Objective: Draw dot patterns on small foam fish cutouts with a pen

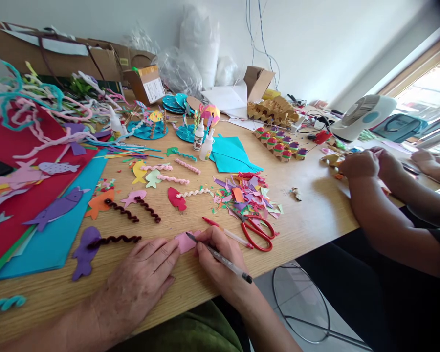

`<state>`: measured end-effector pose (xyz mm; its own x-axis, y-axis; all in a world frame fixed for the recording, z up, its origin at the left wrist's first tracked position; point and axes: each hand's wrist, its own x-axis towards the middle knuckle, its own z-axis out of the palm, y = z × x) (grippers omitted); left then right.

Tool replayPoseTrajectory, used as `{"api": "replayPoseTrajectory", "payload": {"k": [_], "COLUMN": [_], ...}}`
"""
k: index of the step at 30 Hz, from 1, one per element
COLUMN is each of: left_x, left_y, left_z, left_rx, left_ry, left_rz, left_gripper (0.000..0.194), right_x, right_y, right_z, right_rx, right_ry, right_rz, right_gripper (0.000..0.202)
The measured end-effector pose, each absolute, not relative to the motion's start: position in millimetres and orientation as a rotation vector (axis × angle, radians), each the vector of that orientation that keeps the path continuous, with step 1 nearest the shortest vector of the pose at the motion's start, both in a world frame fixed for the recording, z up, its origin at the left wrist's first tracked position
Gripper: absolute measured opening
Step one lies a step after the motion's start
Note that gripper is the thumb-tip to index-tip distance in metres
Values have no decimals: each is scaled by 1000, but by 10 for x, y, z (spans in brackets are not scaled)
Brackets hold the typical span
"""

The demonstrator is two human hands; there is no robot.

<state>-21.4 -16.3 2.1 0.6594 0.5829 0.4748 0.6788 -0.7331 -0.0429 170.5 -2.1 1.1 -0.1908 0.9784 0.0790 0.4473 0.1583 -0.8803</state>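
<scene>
My right hand (220,259) is closed round a black-capped pen (227,262), its tip on a small pink paper piece (186,242). Lying flat with its fingers stretched out, my left hand (143,278) touches the left edge of that paper. Just beyond are red-handled scissors (258,233) and a red pen (227,231). A purple paper fish (86,252) with a dark twisted pipe cleaner lies left of my left hand. Orange (99,204), red (176,199) and other coloured fish with curled pipe cleaners lie farther up the table.
Paper scraps (245,193) are heaped behind the scissors. Glue bottles (206,146) stand near blue sheets (234,154). Coloured sheets (55,239) and pipe cleaners (36,117) cover the left side. At the right, other people's hands (366,164) work near a white fan (366,117).
</scene>
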Motion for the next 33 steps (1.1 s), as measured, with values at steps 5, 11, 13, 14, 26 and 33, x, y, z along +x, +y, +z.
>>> {"api": "replayPoseTrajectory", "payload": {"k": [5,11,13,14,26,33], "left_x": [-172,-164,-165,-165,-169,-168], "left_y": [-163,-151,-152,-155,-163,-164], "left_z": [11,-17,-29,-35,-52,-64], "left_rx": [-2700,-2734,-2735,-2736,-2736,-2733], "left_ry": [-1095,-1099,-1102,-1106,-1111,-1109], "left_rz": [-690,-658,-644,-637,-632,-639], "left_gripper": [34,31,32,32,32,33], "right_x": [1701,1685,1688,1690,1698,1694], "right_y": [-12,-28,-27,-26,-24,-36], "right_z": [-8,33,52,61,37,53], "right_rx": [-1362,-1335,-1324,-1321,-1301,-1304], "right_ry": [-1761,-1796,-1804,-1809,-1793,-1804], "right_rz": [933,909,903,898,929,908], "right_gripper": [12,12,11,11,11,12]}}
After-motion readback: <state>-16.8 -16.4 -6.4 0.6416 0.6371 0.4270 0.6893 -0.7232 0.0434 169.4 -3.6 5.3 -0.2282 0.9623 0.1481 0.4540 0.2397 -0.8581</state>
